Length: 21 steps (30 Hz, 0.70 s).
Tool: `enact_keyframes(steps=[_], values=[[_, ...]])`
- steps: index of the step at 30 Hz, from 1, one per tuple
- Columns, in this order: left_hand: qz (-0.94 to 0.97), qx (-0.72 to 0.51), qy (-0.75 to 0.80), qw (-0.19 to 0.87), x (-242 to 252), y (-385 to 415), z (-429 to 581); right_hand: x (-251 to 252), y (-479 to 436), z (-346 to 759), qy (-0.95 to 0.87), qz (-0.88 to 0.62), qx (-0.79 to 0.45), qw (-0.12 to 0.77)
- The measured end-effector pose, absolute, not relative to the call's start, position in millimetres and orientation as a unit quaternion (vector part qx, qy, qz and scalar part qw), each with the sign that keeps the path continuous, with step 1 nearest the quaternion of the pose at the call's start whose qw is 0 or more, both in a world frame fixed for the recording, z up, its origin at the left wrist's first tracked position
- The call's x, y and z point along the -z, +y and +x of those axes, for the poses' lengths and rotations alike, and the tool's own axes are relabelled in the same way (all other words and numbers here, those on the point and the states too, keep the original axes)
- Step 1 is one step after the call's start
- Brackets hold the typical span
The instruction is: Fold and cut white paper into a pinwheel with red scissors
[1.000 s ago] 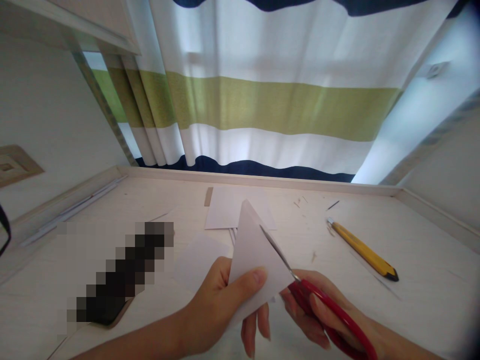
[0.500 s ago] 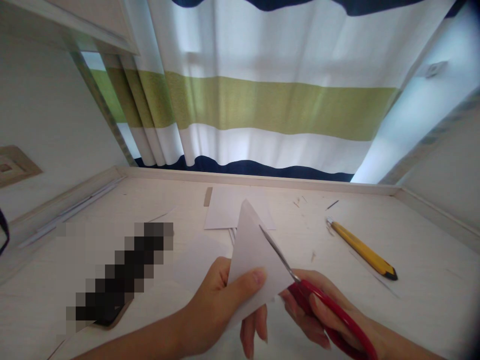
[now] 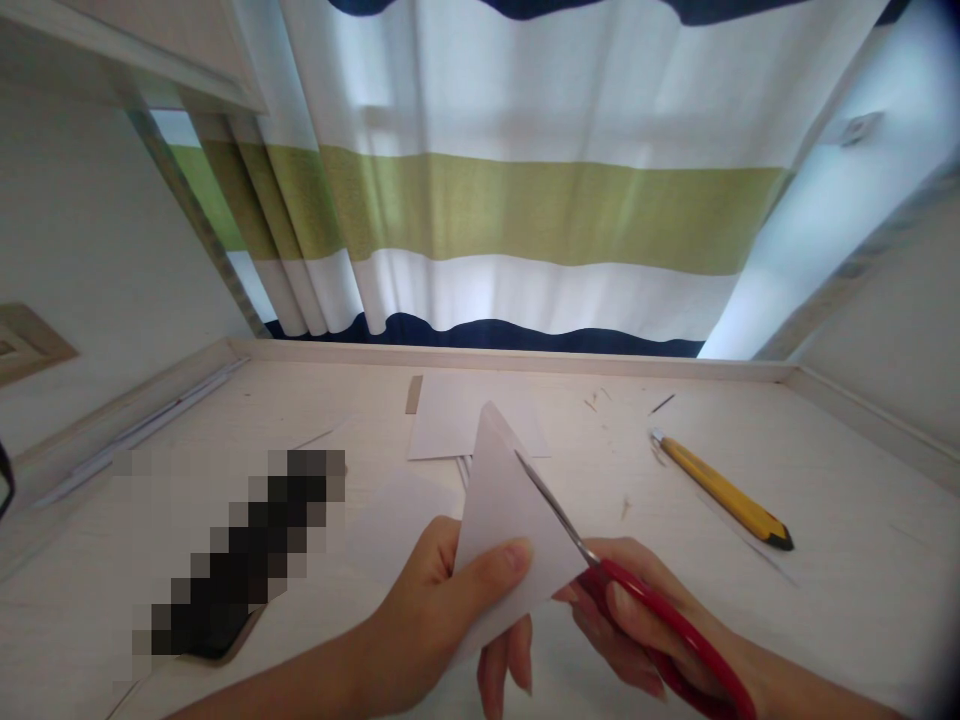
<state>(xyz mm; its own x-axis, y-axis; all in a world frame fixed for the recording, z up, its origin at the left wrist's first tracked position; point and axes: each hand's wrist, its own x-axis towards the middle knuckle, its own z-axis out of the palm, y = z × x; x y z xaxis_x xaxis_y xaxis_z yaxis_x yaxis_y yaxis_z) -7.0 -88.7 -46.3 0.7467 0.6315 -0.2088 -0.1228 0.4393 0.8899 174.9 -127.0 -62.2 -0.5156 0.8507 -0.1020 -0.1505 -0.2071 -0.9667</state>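
A piece of white paper (image 3: 501,500) with a pointed top is pinched in my left hand (image 3: 442,610), thumb on the front and fingers behind. Red-handled scissors (image 3: 660,610) are in my right hand (image 3: 637,600), its fingers in and around the handles. One slim metal blade lies across the front of the paper, along its right side, with the tip pointing up and left. The other blade is hidden behind the paper. Both hands are above the white table.
Another white sheet (image 3: 450,415) lies at the back, with a small grey-brown strip (image 3: 413,395) beside it. A yellow utility knife (image 3: 724,490) rests on the right. On the left lies a dark, pixelated phone-like object (image 3: 225,640). Scraps dot the table, and a striped curtain (image 3: 525,210) hangs behind.
Almost nothing differs. The camera view has shifted slightly, and the scissors and paper keep nearly the same position against each other.
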Motion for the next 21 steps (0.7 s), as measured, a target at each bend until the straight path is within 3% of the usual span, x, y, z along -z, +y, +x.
enact_keyframes(steps=[21], values=[[0.479, -0.237, 0.269, 0.801, 47.7, -87.2, -6.5, 61.9, -127.7, 175.2, -0.526, -0.294, -0.707, 0.371]])
